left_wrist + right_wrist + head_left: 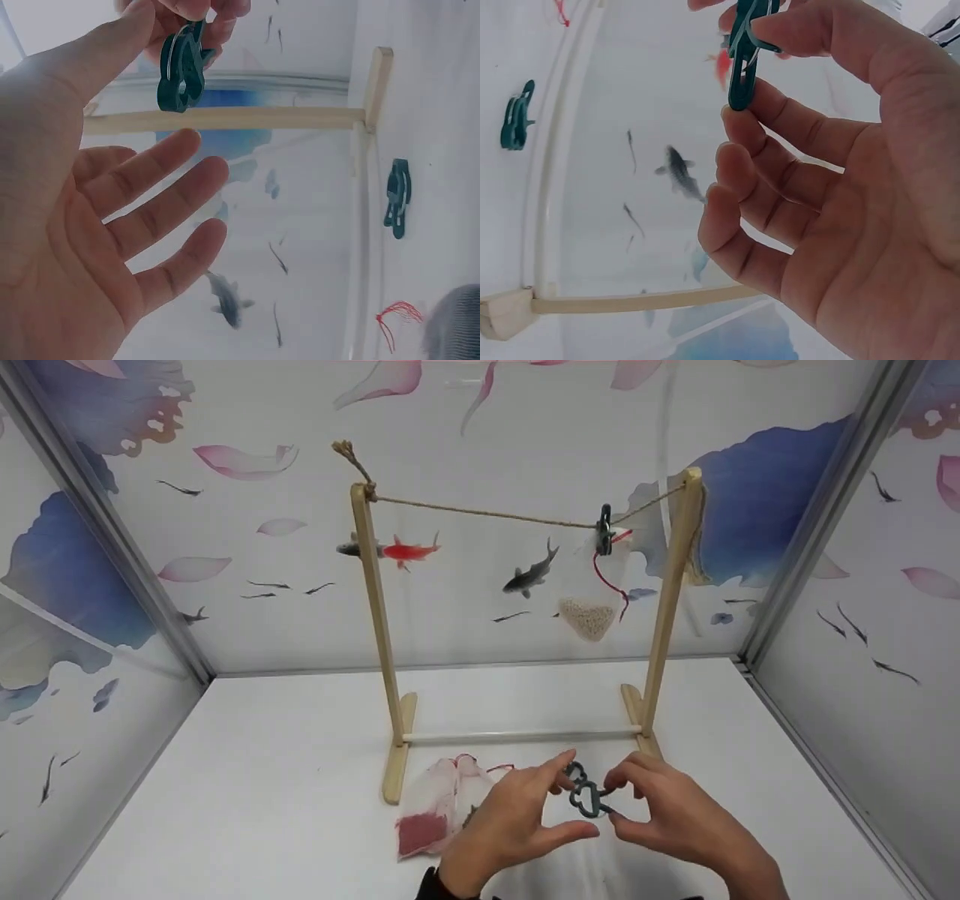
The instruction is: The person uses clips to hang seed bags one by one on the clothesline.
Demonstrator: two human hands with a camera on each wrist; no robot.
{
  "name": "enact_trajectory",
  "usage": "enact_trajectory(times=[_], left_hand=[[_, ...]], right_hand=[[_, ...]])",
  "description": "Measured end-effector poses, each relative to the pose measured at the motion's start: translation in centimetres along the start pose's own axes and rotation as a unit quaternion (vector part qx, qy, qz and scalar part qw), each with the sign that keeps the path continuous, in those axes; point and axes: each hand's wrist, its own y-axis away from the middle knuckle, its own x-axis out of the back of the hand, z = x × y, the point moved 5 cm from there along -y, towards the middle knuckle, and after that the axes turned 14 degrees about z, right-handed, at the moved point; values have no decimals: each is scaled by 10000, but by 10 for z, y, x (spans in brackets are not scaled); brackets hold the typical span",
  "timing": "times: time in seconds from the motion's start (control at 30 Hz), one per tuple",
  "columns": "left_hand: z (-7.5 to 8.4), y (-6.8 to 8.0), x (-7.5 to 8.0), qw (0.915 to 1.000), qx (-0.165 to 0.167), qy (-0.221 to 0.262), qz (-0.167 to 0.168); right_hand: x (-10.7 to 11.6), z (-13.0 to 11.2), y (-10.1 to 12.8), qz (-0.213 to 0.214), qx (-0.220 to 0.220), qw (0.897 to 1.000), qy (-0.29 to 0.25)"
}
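Note:
My right hand (675,810) pinches the handle end of a dark green clothespin (589,799) between thumb and fingers, above the table. Facing it, my left hand (517,814) spreads its fingers around the clothespin's other side; in the left wrist view those fingers look straight and hold nothing. Another green clothespin (397,199) lies on the table by the rack's crossbar. Left of the hands are a sheer drawstring bag with pinkish-red contents (421,832) and a second sheer bag (471,787), partly hidden by my left hand.
A wooden rack (379,622) stands behind the hands, a twine line (487,514) strung between its posts. Near the right post, a green clothespin (604,531) holds a sheer bag of beige grains (589,619) with a red cord. Patterned panels (262,607) enclose the white table (262,780).

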Motion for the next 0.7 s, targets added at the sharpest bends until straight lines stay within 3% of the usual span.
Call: enact_trajectory(times=[0.07,0.23,0.43,0.7], left_hand=[[9,-3,3,9993,-267,-185,159],[19,-7,8,9972,-523,-309,445],[17,-6,7,9972,-628,-135,373],[10,-6,10,9979,-486,-61,430]], right_hand=[[6,-9,2,208,249,9994,70],[19,-23,5,598,604,9962,166],[20,-26,5,603,639,9961,94],[15,-25,3,656,672,9955,-107]])
